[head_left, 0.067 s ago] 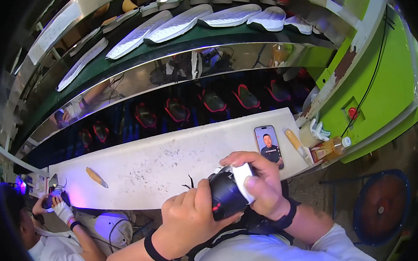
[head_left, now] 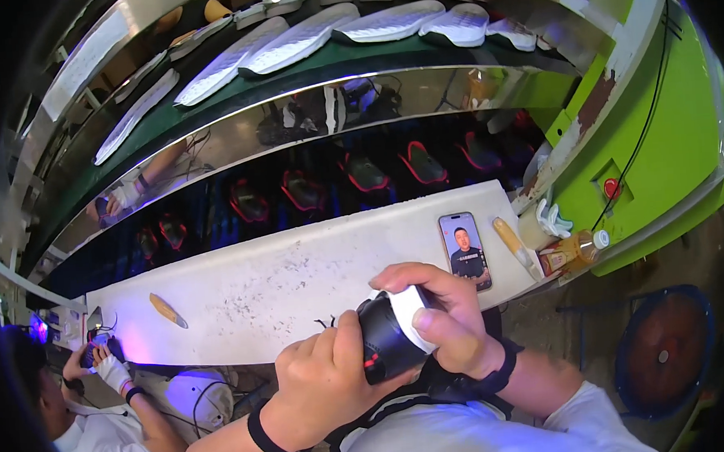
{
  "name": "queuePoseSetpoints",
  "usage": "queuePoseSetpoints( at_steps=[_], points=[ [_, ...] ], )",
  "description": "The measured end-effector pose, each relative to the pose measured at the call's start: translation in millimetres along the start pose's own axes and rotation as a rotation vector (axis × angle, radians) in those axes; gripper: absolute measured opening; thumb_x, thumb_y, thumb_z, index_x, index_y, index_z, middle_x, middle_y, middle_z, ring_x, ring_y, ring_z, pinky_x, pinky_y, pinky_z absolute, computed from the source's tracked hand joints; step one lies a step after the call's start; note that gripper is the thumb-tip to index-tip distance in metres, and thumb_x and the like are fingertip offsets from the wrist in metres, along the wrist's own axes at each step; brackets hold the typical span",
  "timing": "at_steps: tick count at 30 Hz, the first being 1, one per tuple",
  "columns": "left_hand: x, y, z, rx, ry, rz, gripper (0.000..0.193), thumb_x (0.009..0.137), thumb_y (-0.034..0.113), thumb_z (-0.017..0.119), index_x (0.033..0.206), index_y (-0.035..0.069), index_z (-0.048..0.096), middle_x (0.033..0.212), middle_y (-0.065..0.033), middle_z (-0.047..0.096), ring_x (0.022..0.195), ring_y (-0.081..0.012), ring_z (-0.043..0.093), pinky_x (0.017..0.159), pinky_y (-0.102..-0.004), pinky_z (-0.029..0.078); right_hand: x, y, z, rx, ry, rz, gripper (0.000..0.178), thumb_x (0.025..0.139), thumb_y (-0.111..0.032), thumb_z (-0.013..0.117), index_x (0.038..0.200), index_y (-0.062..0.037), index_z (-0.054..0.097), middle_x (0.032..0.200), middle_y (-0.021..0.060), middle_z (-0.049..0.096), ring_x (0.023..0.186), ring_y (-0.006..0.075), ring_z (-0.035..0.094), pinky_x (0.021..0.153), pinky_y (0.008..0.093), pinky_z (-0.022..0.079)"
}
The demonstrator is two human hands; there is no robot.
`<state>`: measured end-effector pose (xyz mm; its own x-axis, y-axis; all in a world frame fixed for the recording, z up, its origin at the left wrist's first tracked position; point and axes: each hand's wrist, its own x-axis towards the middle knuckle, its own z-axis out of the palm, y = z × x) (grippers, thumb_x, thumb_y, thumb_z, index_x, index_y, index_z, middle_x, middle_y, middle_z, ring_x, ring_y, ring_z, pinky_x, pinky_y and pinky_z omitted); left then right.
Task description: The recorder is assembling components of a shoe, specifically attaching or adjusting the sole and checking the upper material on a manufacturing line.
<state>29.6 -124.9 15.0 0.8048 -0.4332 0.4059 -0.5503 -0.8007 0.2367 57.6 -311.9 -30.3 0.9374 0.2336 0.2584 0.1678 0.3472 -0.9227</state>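
Note:
A black shoe (head_left: 384, 343) with a white sole (head_left: 412, 315) is held above the near edge of the white worktable, end-on to me. My left hand (head_left: 325, 375) is closed round the black upper from the left, its fingers over the top. On the other side my right hand (head_left: 444, 316) grips the white sole, thumb pressed against its face and fingers curled over its upper edge. Dark lace ends (head_left: 324, 321) stick out beyond my left fingers. The far part of the shoe is hidden by my hands.
On the white worktable (head_left: 243, 306) lie a wooden-handled tool (head_left: 168, 310), a phone (head_left: 465, 251) and another wooden-handled tool (head_left: 514, 244). A bottle (head_left: 572, 252) stands at right. White soles (head_left: 303, 42) line the upper shelf; dark red-edged shoes (head_left: 363, 173) sit below. A co-worker (head_left: 110, 411) works at left.
My right thumb has slid slightly left and down along the white sole, and the shoe has turned a little, showing more white. The soles and shoes behind appear shifted slightly left.

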Motion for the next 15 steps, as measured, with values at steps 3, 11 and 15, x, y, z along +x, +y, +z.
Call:
queuePoseSetpoints(
  at_steps=[3,11,15],
  points=[
    [15,-5,-2,0.005,-0.06,0.043,0.081,0.056,0.052,0.092,0.105,-0.004,0.06,0.067,-0.0098,0.063,0.053,-0.0258,0.065,0.049,-0.034,0.052,15,-8,-5,-0.147,-0.056,-0.019,0.05,0.088,-0.027,0.053,0.123,0.0086,0.061,0.13,0.022,0.061,0.124,0.0277,0.056,0.108,0.038,0.039],
    [19,-22,6,-0.08,0.034,0.193,0.086,0.067,0.071,0.08,0.097,-0.009,0.063,0.069,-0.0119,0.063,0.051,-0.0253,0.062,0.05,-0.0338,0.051,9,-7,-9,-0.129,-0.149,-0.053,0.073,0.09,-0.031,0.051,0.149,0.0086,0.034,0.144,0.0248,0.044,0.127,0.0282,0.05,0.109,0.0366,0.037],
    [-27,-64,12,-0.303,0.185,0.17,0.066,0.091,0.062,0.058,0.111,-0.001,0.067,0.103,-0.0194,0.062,0.09,-0.031,0.062,0.085,-0.0436,0.05,-27,38,6,-0.313,-0.168,-0.453,0.096,0.083,-0.065,0.068,0.144,0.0047,0.043,0.136,0.0246,0.049,0.118,0.0375,0.054,0.103,0.0451,0.041]
  ],
)
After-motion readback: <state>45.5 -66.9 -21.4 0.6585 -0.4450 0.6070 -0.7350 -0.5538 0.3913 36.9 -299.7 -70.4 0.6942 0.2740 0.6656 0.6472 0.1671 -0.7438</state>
